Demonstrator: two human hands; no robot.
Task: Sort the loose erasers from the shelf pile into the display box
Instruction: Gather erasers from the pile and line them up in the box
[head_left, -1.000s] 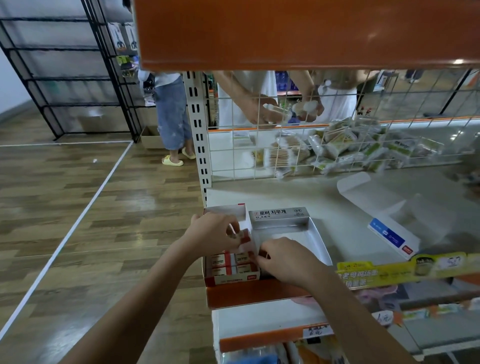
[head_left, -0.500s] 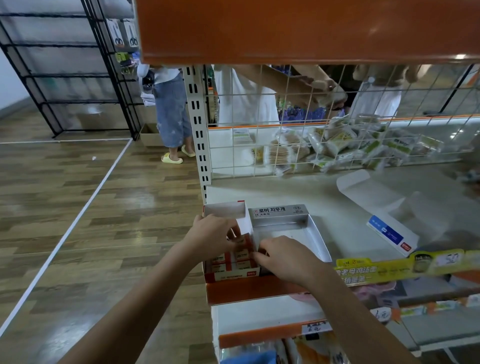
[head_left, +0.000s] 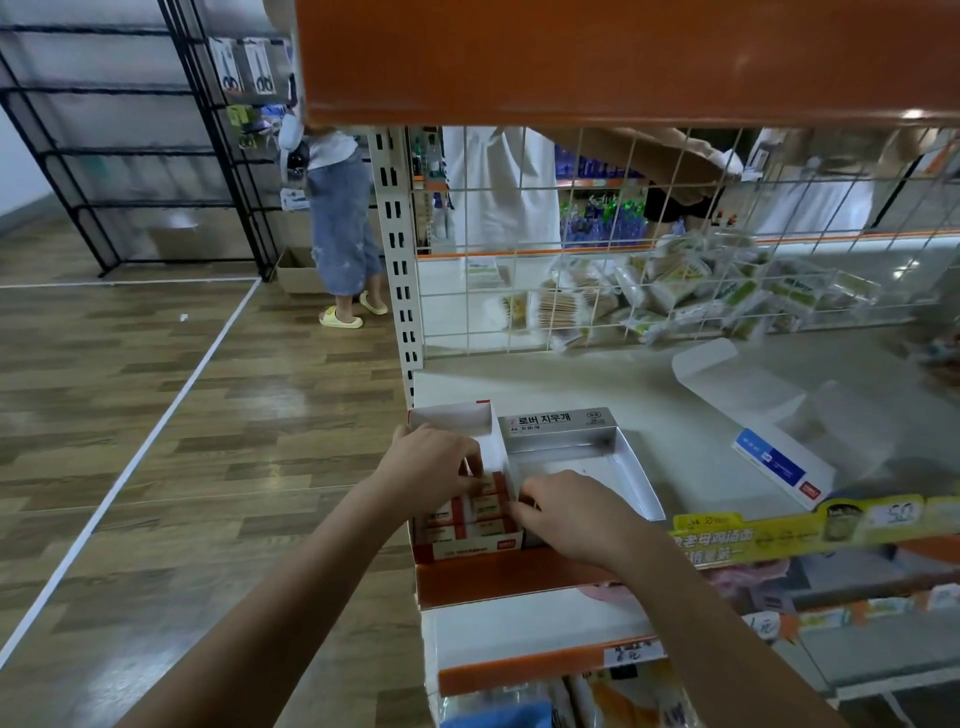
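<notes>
At the near left corner of the shelf (head_left: 675, 415), the display box (head_left: 467, 545) is found, a red-and-white carton with its back flap raised. Erasers (head_left: 485, 512) in red-and-white sleeves are packed flat in rows inside it, their long axes running left to right. The left hand (head_left: 434, 467) is held over the box's rear half, fingers curled down onto an eraser at the back row; whether it is pinched cannot be told. The right hand (head_left: 566, 512) is set at the box's right wall, fingertips bent against the packed row, so both lie equally near. Touching the box on its right, a glossy silver tray (head_left: 631, 470) is noted, rigid and open-topped. No loose pile is visible.
</notes>
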